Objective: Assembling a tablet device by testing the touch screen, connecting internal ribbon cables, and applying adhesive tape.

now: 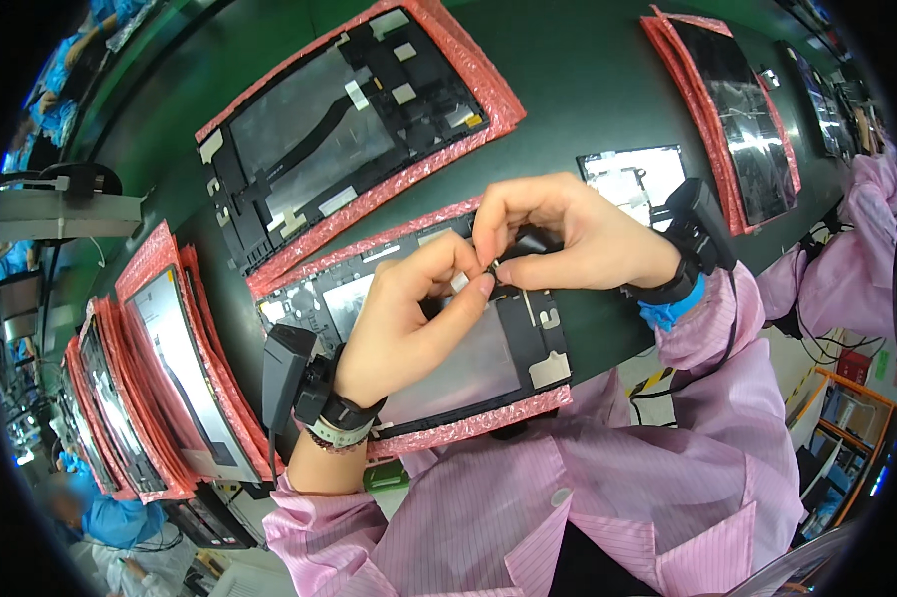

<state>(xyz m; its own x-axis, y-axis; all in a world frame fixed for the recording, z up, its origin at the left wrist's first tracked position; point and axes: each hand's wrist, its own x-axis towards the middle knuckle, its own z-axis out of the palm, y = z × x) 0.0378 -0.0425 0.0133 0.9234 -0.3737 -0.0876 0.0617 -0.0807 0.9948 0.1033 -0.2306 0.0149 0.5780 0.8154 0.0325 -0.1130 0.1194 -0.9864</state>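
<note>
My left hand (418,313) and my right hand (563,234) meet fingertip to fingertip above a display panel (463,363). Both are closed in a pinch around a small dark piece (494,267), too small and too covered to name. A little white tab (459,282) shows by my left fingers. Under the hands, the panel lies back side up on pink bubble wrap (468,423), with a silvery middle and black borders. My hands hide part of it.
Beyond lies another display panel (314,129) on pink bubble wrap. Wrapped panels (185,348) stand in a row at left. A small white-and-black panel (632,179) and a glossy dark panel (742,119) lie at right. A person's pink sleeve (846,259) shows far right.
</note>
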